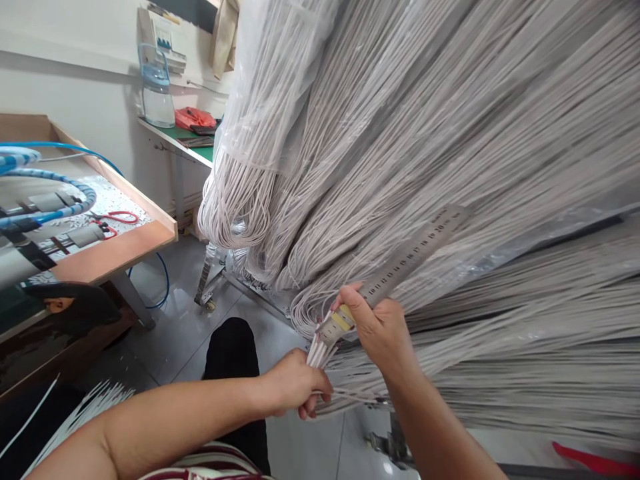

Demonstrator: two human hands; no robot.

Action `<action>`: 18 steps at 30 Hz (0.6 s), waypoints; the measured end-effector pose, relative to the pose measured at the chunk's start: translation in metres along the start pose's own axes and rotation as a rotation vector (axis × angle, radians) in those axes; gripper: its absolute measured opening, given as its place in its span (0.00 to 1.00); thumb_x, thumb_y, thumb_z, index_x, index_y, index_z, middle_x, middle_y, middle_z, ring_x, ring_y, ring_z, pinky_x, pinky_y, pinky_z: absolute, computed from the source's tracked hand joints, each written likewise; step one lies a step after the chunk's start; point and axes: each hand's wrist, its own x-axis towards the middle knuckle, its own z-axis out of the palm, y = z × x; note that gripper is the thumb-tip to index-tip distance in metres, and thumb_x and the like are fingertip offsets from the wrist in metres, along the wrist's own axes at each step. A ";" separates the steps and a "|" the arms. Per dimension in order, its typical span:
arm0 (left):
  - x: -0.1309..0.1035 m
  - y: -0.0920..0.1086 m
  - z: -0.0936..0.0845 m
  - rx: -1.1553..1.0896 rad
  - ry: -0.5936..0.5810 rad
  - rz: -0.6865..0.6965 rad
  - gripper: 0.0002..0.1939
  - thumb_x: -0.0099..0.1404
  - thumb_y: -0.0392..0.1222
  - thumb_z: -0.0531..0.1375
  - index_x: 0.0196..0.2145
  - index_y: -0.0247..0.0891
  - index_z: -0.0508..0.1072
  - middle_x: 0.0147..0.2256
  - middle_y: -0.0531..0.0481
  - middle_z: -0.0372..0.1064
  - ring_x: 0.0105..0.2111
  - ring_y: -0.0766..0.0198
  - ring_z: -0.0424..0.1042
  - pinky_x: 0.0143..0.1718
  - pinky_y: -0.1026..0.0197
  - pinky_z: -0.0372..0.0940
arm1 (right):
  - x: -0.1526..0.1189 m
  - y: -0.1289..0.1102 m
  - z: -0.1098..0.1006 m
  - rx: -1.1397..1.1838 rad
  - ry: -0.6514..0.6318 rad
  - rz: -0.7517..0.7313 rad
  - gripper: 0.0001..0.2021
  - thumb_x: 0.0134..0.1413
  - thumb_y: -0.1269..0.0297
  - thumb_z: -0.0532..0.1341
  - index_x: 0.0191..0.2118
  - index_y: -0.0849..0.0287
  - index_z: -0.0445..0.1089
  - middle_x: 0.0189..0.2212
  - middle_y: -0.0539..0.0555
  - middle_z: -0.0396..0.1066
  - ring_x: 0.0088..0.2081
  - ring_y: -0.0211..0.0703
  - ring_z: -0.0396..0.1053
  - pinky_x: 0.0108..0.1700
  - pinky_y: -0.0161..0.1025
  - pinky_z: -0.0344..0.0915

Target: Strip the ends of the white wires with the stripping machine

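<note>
My right hand is closed round a steel ruler with printed numbers and a band of yellow tape near its lower end. That end of the ruler lies against a small bunch of thin white wires. Around the bunch, just below the ruler, my left hand is closed, its fingers curled. Whether my right fingers also press on the wire tips is hidden. Behind both hands hang long bundles of looped pale wires, some wrapped in clear plastic.
At left stands a wooden-edged bench with red-handled scissors and blue hoses. A green table behind carries a water jug and a red bag. A wheeled rack supports the wires. More white wires lie lower left.
</note>
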 end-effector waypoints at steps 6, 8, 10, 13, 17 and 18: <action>-0.002 0.005 -0.001 0.034 -0.026 -0.020 0.08 0.41 0.31 0.53 0.08 0.35 0.64 0.01 0.58 0.51 0.04 0.71 0.49 0.15 0.62 0.57 | 0.003 -0.001 0.000 0.070 -0.077 0.083 0.16 0.51 0.55 0.54 0.19 0.58 0.65 0.16 0.48 0.62 0.19 0.37 0.59 0.21 0.33 0.58; -0.002 0.006 -0.002 0.039 -0.034 -0.031 0.09 0.41 0.31 0.53 0.08 0.35 0.64 0.01 0.58 0.50 0.04 0.71 0.49 0.16 0.62 0.58 | 0.004 0.003 -0.001 0.093 -0.102 0.100 0.16 0.51 0.56 0.55 0.19 0.59 0.65 0.17 0.48 0.62 0.19 0.36 0.60 0.22 0.32 0.58; -0.001 0.006 -0.002 0.045 -0.039 -0.041 0.09 0.40 0.31 0.53 0.07 0.35 0.63 0.01 0.58 0.50 0.04 0.71 0.49 0.15 0.63 0.58 | 0.005 0.007 -0.003 0.115 -0.120 0.119 0.16 0.51 0.55 0.55 0.20 0.59 0.65 0.17 0.47 0.62 0.19 0.36 0.59 0.22 0.32 0.58; 0.001 0.006 -0.001 0.058 -0.048 -0.056 0.09 0.40 0.31 0.53 0.06 0.35 0.64 0.00 0.58 0.50 0.03 0.71 0.48 0.15 0.63 0.57 | 0.005 0.012 -0.005 0.125 -0.135 0.135 0.16 0.51 0.54 0.55 0.20 0.59 0.64 0.17 0.47 0.62 0.19 0.36 0.59 0.22 0.32 0.58; 0.002 0.008 0.001 0.067 -0.054 -0.067 0.10 0.40 0.32 0.52 0.06 0.36 0.63 0.00 0.58 0.50 0.03 0.71 0.48 0.15 0.63 0.58 | 0.004 0.015 -0.006 0.138 -0.138 0.157 0.17 0.51 0.53 0.54 0.20 0.59 0.64 0.17 0.47 0.61 0.18 0.35 0.58 0.21 0.32 0.57; 0.002 0.008 0.002 0.068 -0.055 -0.071 0.10 0.40 0.32 0.51 0.06 0.36 0.63 0.00 0.58 0.50 0.03 0.71 0.48 0.15 0.63 0.58 | 0.004 0.015 -0.007 0.142 -0.138 0.160 0.17 0.52 0.53 0.54 0.21 0.59 0.64 0.17 0.47 0.61 0.18 0.35 0.58 0.21 0.32 0.57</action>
